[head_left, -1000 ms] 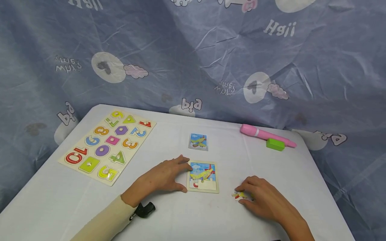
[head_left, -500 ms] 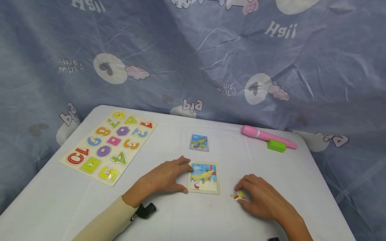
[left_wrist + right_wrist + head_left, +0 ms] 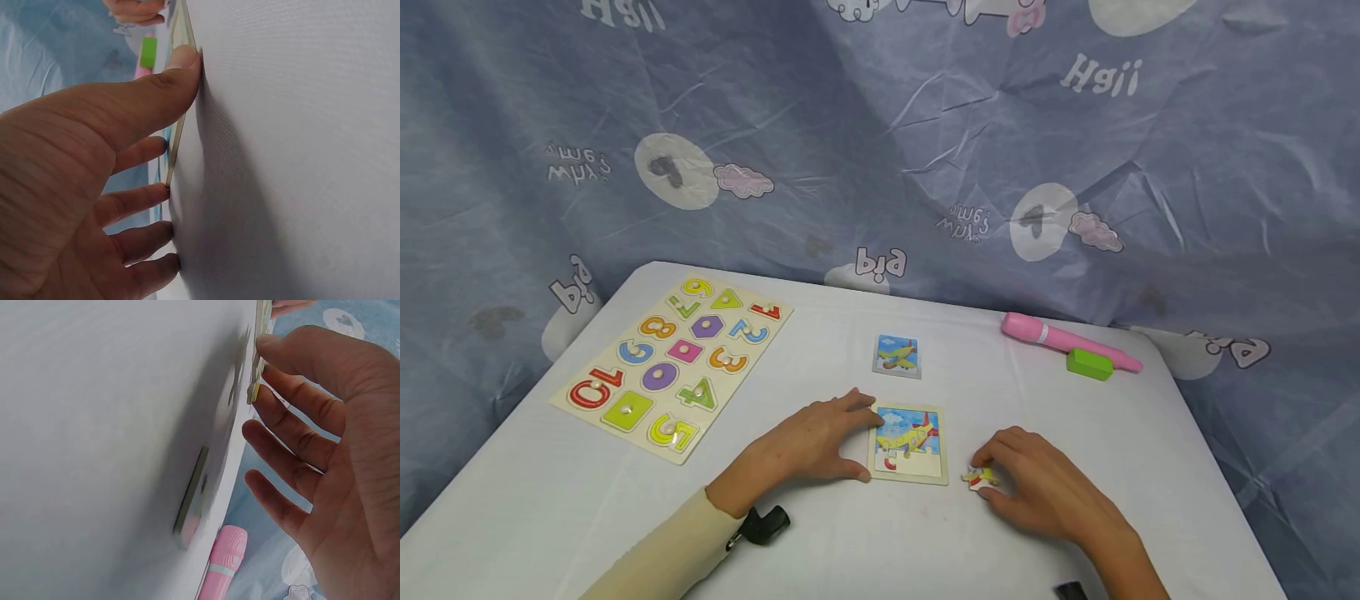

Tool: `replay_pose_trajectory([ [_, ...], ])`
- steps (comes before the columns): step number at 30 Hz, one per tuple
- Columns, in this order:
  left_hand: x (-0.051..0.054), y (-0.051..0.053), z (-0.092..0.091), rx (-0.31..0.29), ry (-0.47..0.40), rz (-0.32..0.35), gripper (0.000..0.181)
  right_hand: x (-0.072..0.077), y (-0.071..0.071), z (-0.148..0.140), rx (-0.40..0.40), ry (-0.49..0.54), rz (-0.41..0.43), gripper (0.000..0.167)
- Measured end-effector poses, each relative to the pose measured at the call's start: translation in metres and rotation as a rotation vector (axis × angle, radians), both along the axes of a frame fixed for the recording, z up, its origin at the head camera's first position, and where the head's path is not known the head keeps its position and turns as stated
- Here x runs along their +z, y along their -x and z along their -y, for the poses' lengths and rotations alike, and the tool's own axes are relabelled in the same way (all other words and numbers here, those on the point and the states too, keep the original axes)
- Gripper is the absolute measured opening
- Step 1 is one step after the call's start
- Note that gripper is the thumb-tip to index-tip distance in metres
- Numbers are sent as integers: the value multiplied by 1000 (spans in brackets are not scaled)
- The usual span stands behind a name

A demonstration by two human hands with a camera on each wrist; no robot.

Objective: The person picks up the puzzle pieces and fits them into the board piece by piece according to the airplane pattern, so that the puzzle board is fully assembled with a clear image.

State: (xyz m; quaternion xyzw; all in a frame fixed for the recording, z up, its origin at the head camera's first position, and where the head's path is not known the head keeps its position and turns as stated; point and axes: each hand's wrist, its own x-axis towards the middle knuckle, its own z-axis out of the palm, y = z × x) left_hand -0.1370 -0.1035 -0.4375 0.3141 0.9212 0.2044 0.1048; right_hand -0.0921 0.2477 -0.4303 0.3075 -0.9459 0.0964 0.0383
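My left hand (image 3: 820, 437) rests against the left edge of a square jigsaw tray (image 3: 917, 478), thumb at its near corner, fingers spread along the side. The left wrist view shows the thumb (image 3: 156, 100) touching that edge. Most of a yellow aeroplane picture fills the tray; bare wood shows at lower right. To its right, my right hand (image 3: 1045, 483) pinches a jigsaw piece (image 3: 979, 477) with yellow and red printing between thumb and fingers. In the right wrist view the piece (image 3: 253, 387) is raised above the tabletop. Another thin flat piece (image 3: 194, 503) lies below that hand, hidden in the head view.
Behind the tray lies a small aeroplane picture card (image 3: 897, 357). A board of numbers and shapes (image 3: 700, 421) takes up the left side. At the back right are a pink stick-like object (image 3: 1060, 337) and a green block (image 3: 1090, 364). A printed cloth (image 3: 850, 167) hangs behind.
My right hand has moved left with the jigsaw piece, closer to the tray. The left hand stays at the tray's edge.
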Motion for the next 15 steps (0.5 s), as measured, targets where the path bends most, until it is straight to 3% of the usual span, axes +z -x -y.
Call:
replay_pose_trajectory([
  [15,-2,0,-3,16,15,-9,74,7,7,21,23,-11,15,27],
])
